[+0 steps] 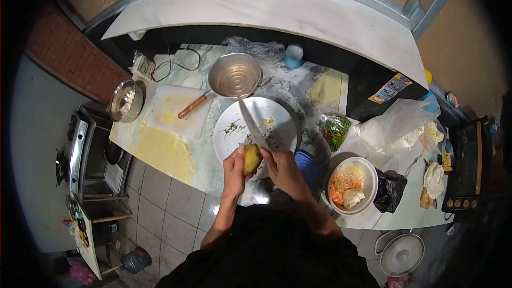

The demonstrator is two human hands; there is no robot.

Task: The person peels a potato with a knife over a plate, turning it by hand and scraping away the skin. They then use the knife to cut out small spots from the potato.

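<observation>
My left hand is closed around a yellow, brown-tinged potato, held over the near part of a large white plate. In my right hand is a knife, its long wide blade pointing away from me across the plate and its handle hidden in my fingers. The blade's lower end lies right beside the potato. Green stems and small peel scraps are scattered on the plate. Beyond the knife tip stands a dented metal pan with a wooden handle.
A white cutting board and a metal bowl stand left. At right are a bag of green chillies, a blue lid, a white bowl of orange-white shreds and a black bag. A blue cup stands behind.
</observation>
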